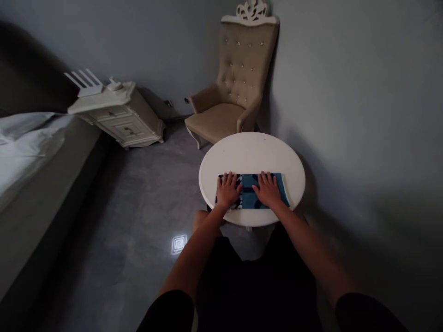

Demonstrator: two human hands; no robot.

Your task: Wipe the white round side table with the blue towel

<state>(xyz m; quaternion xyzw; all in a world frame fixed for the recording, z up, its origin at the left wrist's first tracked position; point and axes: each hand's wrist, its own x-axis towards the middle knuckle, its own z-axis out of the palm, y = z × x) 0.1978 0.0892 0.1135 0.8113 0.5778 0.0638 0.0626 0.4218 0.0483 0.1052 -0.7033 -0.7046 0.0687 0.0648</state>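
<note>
- My left hand (228, 189) lies flat, fingers spread, on the dark-patterned end of a folded blue cloth (249, 193).
- My right hand (267, 189) presses its other half, palm down, gripping nothing; this keeps the fold flat.
- The cloth lies near the front edge of the round white table (252, 147), within easy reach.

Both hands cover much of the folded cloth (249, 191).

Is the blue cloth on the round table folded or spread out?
Folded: the cloth lies as a narrow flat strip on the table, with both hands pressed flat on it.
</note>
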